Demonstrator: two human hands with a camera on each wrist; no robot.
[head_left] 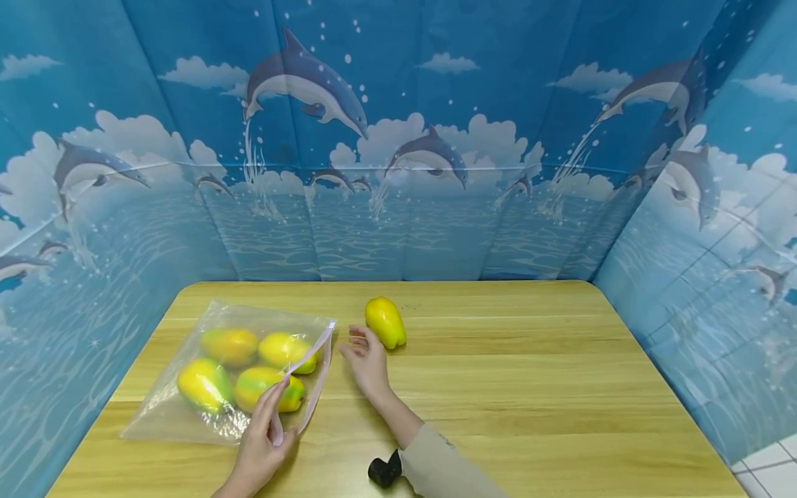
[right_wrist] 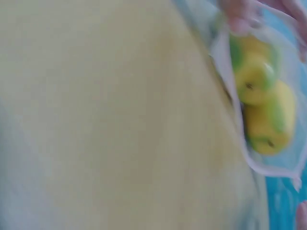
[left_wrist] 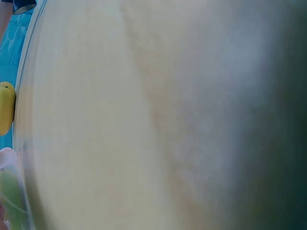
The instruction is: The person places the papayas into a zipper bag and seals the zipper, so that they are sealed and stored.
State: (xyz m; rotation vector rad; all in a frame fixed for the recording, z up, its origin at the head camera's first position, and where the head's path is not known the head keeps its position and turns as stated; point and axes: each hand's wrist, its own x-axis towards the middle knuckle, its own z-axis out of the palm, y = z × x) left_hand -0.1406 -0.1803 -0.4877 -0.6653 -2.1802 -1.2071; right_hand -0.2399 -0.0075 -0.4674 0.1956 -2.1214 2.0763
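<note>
The left hand has the near side of a clear plastic bag's mouth pinched between thumb and fingers. The right hand has hold of nothing that I can see; its fingers are slightly bent and apart, reaching toward the bag's mouth. Just beside it, on the far side, lies a single yellow fruit with a greenish lower end; whether hand and fruit touch I can't tell.

The clear plastic bag lies flat at the left of the table, its mouth facing right and edged with a pale pink strip, the two sides parted. Four yellow fruits, some patched with green, sit inside, two farther back and two nearer.

A black device shows by the beige sleeve of the right arm. Underneath everything is the wood-grained table, and blue dolphin-printed curtains stand behind it and along both sides.
</note>
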